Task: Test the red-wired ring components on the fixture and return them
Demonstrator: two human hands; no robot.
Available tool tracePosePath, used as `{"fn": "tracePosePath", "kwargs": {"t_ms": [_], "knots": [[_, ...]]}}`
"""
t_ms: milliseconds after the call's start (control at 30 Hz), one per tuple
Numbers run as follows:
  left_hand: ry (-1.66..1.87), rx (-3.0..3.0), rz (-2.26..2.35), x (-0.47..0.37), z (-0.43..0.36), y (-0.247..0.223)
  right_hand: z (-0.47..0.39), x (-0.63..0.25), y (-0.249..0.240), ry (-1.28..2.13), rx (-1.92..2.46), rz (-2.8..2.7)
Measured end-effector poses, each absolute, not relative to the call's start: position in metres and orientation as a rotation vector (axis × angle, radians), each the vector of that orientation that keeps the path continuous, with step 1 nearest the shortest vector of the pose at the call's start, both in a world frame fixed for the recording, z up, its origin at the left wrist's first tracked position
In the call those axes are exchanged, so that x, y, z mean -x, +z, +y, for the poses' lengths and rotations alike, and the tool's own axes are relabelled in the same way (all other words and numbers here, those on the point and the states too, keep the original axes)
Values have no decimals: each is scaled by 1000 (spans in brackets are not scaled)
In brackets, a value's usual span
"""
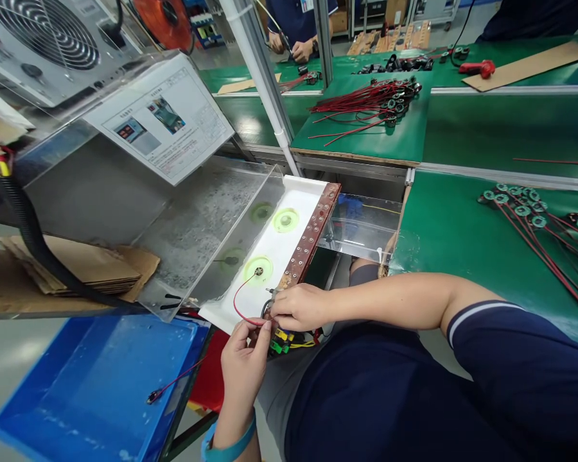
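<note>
My left hand (pixel 245 359) pinches a thin red wire (pixel 237 307) at the lower edge of a white panel (pixel 298 194). That wire curves up to a small round part (pixel 259 272) lying on the lower of two pale green rings. The upper ring (pixel 286 220) has no wire on it. Just right of my left hand, my right hand (pixel 301 307) is closed at the panel's corner, by the end of a brown strip (pixel 313 234) with metal studs. Dark cable shows beside its fingers; what they grip is hidden.
A blue tray (pixel 101 385) at lower left holds another wired part (pixel 155 396). Clear plastic sheets (pixel 231 224) flank the panel. Wired parts lie on green mats (pixel 366 151) ahead and right. Across the bench are a person's hands (pixel 302 51).
</note>
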State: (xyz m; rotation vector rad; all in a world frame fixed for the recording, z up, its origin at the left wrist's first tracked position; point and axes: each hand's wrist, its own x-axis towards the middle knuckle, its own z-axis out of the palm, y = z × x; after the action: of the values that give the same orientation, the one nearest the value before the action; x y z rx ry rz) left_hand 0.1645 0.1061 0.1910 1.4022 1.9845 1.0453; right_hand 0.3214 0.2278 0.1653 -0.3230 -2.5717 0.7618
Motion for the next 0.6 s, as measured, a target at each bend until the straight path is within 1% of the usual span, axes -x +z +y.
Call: {"fn": "tracePosePath", "kwargs": {"t_ms": [233,400,600], "knots": [[975,-1856,1998,-160,103,187,245,-320,165,835,452,-2419],[899,-2000,1964,-159,102,184,262,-317,158,887,561,-2294],[842,-2117,1954,-158,104,181,263,-317,154,888,561,-2302]]}}
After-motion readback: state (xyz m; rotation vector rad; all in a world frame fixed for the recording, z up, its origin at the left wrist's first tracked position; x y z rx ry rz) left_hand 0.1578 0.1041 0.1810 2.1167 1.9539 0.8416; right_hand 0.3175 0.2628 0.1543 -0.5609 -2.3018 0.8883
